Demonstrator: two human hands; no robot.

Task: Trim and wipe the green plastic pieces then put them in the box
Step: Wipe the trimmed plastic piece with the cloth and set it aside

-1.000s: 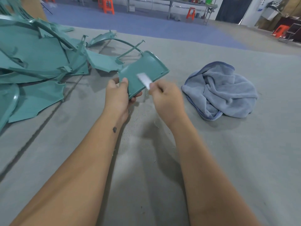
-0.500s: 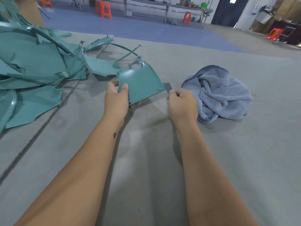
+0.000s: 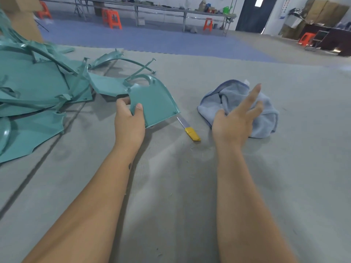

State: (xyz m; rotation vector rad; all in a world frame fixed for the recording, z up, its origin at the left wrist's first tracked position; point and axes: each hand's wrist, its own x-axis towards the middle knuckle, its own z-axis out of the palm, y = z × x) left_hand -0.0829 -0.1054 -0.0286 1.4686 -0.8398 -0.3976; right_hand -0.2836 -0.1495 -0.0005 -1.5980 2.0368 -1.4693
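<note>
My left hand (image 3: 130, 122) grips a curved green plastic piece (image 3: 153, 103) by its near-left corner, thumb on top, holding it just above the grey mat. A yellow-handled utility knife (image 3: 190, 130) lies on the mat just right of the piece, blade pointing away from me. My right hand (image 3: 235, 118) hovers with fingers spread over the near-left part of a crumpled blue cloth (image 3: 266, 114); it holds nothing. I cannot tell whether its fingers touch the cloth.
A heap of green plastic pieces (image 3: 38, 88) covers the mat at the left. A cardboard box (image 3: 20, 16) stands at the far left corner. Orange stools (image 3: 112, 18) and long benches stand on the blue floor beyond.
My right hand has let go of the knife, which now lies on the mat, and has moved right to the blue cloth with fingers spread. My left hand keeps hold of the green piece.
</note>
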